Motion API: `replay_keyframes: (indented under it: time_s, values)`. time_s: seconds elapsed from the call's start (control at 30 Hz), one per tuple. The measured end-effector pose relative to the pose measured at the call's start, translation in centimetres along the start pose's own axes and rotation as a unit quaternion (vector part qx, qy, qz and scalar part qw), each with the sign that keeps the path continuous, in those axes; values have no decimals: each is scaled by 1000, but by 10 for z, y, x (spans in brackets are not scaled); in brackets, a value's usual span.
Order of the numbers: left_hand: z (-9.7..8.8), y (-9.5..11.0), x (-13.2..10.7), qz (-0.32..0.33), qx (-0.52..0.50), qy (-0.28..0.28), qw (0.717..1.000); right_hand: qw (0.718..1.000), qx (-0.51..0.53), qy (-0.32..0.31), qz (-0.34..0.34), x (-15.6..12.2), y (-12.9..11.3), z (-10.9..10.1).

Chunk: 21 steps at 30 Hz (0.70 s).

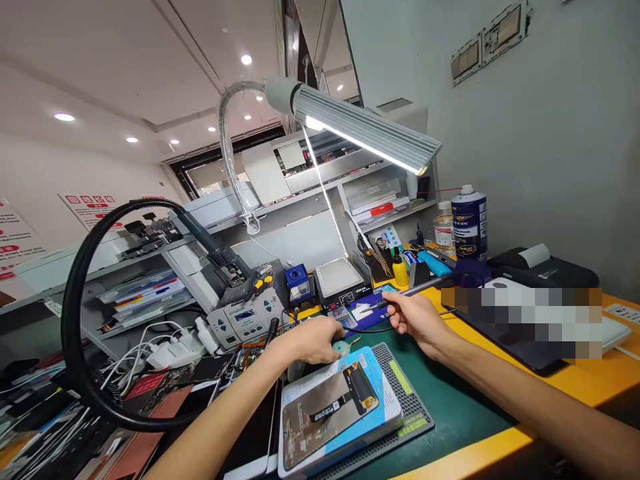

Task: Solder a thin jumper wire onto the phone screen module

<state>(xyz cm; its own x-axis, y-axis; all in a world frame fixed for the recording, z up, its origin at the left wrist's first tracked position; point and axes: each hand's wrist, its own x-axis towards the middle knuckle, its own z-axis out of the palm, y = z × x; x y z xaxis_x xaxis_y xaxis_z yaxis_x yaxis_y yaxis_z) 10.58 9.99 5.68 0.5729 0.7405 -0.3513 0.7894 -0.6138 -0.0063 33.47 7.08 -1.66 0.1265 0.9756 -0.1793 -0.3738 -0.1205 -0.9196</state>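
Observation:
My right hand [416, 319] is closed around a dark soldering iron handle [423, 285], whose tip points left toward a small blue pad [367, 311]. My left hand [313, 339] is curled over something small near a pale green round object [342, 348]; what it grips is hidden. In front of my hands, a phone screen panel with a black flex cable [327, 407] lies on a blue box [370, 373] on the grey mat [407, 403].
A soldering station [247, 319] with a thick black hose [75, 313] stands left. A heating plate [339, 279], yellow bottle [399, 272], spray can [469, 223] and lamp [363, 130] sit behind. Cables and phone parts crowd the left side. A dark printer [545, 270] sits right.

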Motion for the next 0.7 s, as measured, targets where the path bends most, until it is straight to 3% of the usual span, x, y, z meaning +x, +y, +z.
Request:
replay_keyframes:
  time_s: [0.23, 0.53, 0.7]
  values:
    - [2, -7, 11, 14, 22, -54, 998, 1000, 4, 3, 1, 6, 5, -3]
    - [4, -17, 15, 42, 3, -50, 998, 1000, -10, 20, -9, 4, -4, -6]
    - [6, -25, 20, 34, -19, -78, 996, 1000, -10, 23, -10, 6, -3, -7]
